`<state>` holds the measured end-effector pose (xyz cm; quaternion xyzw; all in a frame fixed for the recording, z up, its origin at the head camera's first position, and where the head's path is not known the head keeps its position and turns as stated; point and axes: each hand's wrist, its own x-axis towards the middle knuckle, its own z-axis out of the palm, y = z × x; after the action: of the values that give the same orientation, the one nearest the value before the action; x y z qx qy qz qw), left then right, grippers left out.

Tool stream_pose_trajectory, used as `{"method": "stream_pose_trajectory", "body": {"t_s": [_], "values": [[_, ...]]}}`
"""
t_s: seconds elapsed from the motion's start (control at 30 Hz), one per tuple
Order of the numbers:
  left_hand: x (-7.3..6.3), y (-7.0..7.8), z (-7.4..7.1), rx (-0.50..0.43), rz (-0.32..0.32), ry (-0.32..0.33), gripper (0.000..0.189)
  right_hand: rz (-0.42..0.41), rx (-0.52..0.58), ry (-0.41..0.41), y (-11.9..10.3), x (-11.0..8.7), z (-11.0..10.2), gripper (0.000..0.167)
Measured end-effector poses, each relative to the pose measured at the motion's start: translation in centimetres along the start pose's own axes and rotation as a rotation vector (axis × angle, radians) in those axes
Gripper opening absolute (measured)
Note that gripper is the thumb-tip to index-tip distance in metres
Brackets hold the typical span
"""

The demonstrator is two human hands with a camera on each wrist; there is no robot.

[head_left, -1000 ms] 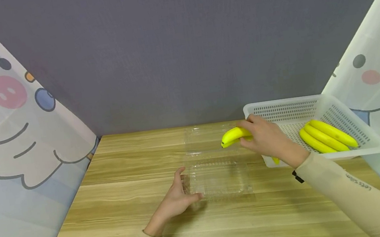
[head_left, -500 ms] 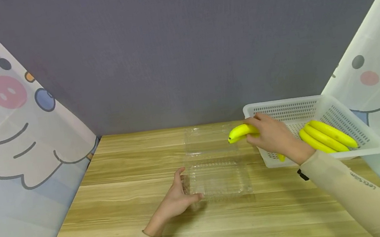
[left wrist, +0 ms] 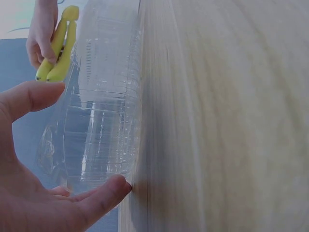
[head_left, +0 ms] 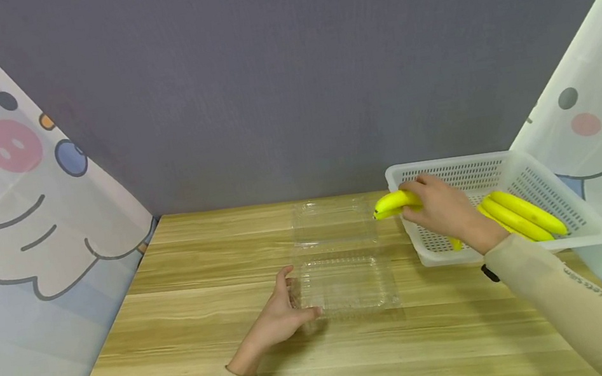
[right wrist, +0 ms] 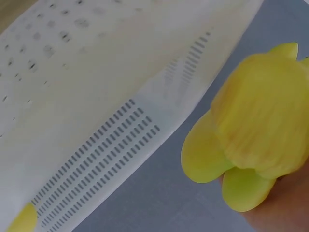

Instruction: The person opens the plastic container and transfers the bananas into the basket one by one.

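Note:
A clear plastic clamshell container (head_left: pixel 349 284) lies unfolded on the wooden table, with its lid half (head_left: pixel 333 221) behind. My left hand (head_left: pixel 279 312) rests at its left end, thumb and fingers spread wide; in the left wrist view, fingertips (left wrist: pixel 116 186) press the container's end. My right hand (head_left: pixel 442 206) grips a small bunch of yellow bananas (head_left: pixel 397 200) above the left part of the white basket (head_left: pixel 419 248). In the right wrist view, the thick joined stem end of the bunch (right wrist: pixel 265 116) faces the camera. My right palm is hidden.
Several more bananas (head_left: pixel 524 214) lie in the right part of the perforated basket. Behind the table (head_left: pixel 204 279) stands a grey wall (head_left: pixel 287 87), and cartoon-printed curtains (head_left: pixel 32 206) close off both sides.
My right hand has shifted to the right with the bananas, from over the gap between container and basket to above the basket's left part. The left hand and container stay still.

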<state>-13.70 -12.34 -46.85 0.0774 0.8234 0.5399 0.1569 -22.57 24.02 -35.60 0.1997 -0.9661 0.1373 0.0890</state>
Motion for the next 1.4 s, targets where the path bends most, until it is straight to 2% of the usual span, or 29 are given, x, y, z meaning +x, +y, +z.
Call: {"method": "stream_pose_trajectory", "body": {"t_s": [0.77, 1.4], "values": [[0.0, 0.1, 0.0, -0.009, -0.010, 0.002, 0.112, 0.122, -0.042, -0.025, 5.1, -0.3, -0.4, 0.050], [0.1, 0.0, 0.0, 0.016, -0.004, 0.007, 0.112, 0.194, -0.018, -0.068, 7.6, -1.0, 0.1, 0.052]]}}
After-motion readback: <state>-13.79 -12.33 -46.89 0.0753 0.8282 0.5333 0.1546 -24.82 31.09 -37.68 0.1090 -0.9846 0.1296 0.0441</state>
